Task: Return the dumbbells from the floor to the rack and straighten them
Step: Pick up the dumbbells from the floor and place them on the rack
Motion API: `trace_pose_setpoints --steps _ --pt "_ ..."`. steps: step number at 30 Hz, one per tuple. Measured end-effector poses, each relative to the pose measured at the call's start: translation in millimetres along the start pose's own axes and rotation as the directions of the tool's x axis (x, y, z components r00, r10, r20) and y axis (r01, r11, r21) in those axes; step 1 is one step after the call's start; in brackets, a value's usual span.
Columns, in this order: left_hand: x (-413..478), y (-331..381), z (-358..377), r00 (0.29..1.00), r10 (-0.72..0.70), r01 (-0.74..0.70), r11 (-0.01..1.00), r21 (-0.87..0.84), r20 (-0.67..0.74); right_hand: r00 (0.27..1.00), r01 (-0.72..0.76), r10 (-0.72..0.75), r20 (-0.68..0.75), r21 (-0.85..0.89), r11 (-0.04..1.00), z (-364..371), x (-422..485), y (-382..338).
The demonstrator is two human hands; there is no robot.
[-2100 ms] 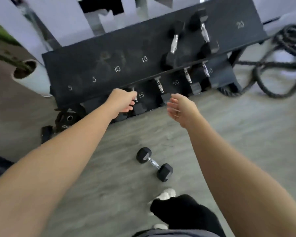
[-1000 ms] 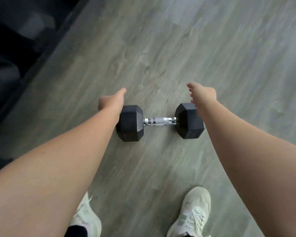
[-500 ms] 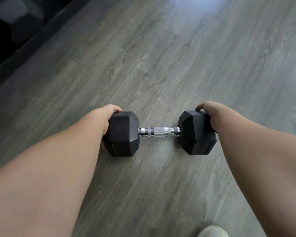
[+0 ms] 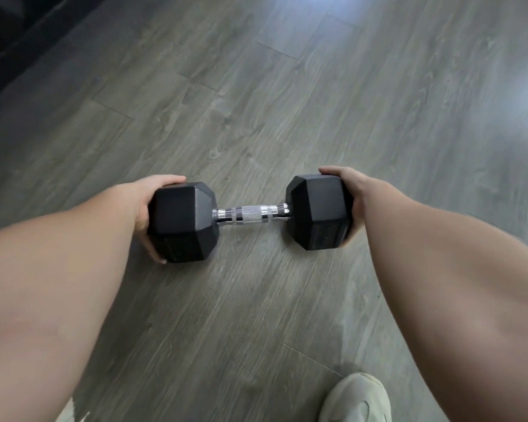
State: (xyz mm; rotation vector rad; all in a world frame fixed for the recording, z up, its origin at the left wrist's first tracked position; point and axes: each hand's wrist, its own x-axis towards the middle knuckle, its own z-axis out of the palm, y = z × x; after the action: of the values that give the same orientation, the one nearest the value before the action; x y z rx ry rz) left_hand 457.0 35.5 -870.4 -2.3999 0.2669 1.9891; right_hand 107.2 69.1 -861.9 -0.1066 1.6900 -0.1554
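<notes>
Here your two hands bracket a single dumbbell (image 4: 250, 216) that lies crosswise in front of you on the grey wood-plank floor (image 4: 287, 86). Your left hand (image 4: 147, 205) is cupped over the outer end of the left hex head, fingers curled across its top edge and the thumb reaching under its near lower corner, so that grip is clasped on the dumbbell. Your right hand (image 4: 349, 202) does the same at the other end, fingers over the top of the right hex head and the palm pressed flat against its outer face; that grip is also closed on the dumbbell. The knurled chrome handle (image 4: 250, 214) between the two black heads is bare, with neither hand touching it. Whether the heads rest on the floor or sit just off it cannot be told from this angle. A pale shoe (image 4: 357, 397) shows at the lower right edge, well apart from the weight. A dark strip runs along the upper left corner, too dim to identify.
</notes>
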Motion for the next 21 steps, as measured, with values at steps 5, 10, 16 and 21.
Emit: trace_pose_setpoints --steps 5,10,16,21 --pt "-0.9 -0.2 -0.2 1.0 0.024 -0.023 0.999 0.022 -0.017 0.999 0.016 -0.017 0.031 0.025 1.0 -0.1 -2.5 -1.0" --pt "-2.6 -1.2 0.9 0.999 0.01 -0.01 1.0 0.012 -0.033 0.998 -0.005 0.002 0.065 0.05 0.999 -1.5 2.4 -0.7" --pt "-6.1 1.7 1.9 0.999 -0.031 0.031 1.0 0.003 -0.038 0.999 -0.033 0.03 0.024 0.1 0.994 3.5 1.0 1.5" --pt "-4.9 1.9 -0.1 0.999 -0.042 0.042 0.999 0.003 -0.018 0.999 -0.038 0.042 -0.019 0.162 0.986 9.4 2.6 5.1"
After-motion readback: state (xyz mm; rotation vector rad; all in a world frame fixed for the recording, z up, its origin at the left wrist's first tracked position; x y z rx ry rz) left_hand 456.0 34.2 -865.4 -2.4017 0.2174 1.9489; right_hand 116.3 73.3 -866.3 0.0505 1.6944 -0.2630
